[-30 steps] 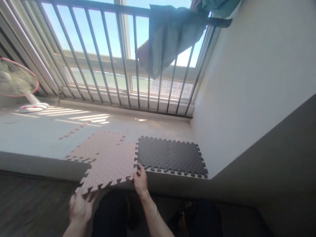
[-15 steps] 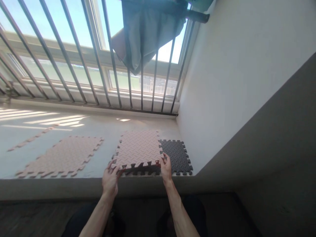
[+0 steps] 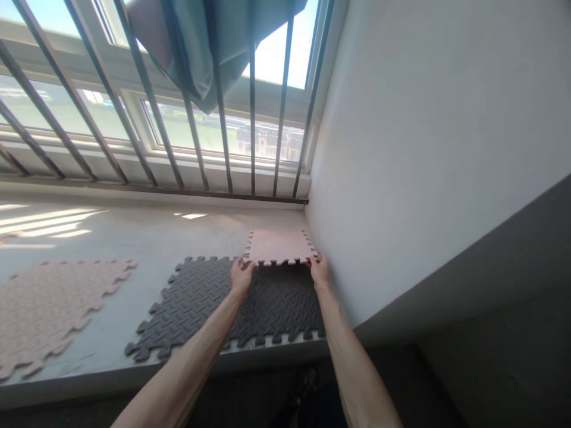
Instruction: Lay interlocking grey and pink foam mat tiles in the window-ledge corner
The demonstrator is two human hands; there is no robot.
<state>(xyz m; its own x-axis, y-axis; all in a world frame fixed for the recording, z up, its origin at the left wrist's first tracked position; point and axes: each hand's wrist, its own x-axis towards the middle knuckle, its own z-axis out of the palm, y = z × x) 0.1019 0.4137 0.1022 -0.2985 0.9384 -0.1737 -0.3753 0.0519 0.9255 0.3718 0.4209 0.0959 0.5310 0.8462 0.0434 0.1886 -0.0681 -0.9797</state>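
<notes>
A pink foam puzzle tile [image 3: 279, 246] is held low over the pale raised ledge, in the corner by the right wall and just beyond two joined black foam tiles [image 3: 209, 303]. My left hand [image 3: 241, 274] grips its near left corner and my right hand [image 3: 318, 268] grips its near right corner. Both arms reach out over the black tiles. Whether the pink tile's teeth meet the black tile's far edge I cannot tell.
Another pink foam tile [image 3: 42, 306] lies on the ledge [image 3: 147, 238] at the left. A barred railing [image 3: 214, 107] fronts the window, with a teal cloth [image 3: 209, 41] draped over it. The white wall [image 3: 423, 131] bounds the right side. Dark floor lies below the ledge's front edge.
Both hands carried the pink tile from the ledge's front edge, over the black tiles, to the far right corner. The view swung right, and the fan left the frame.
</notes>
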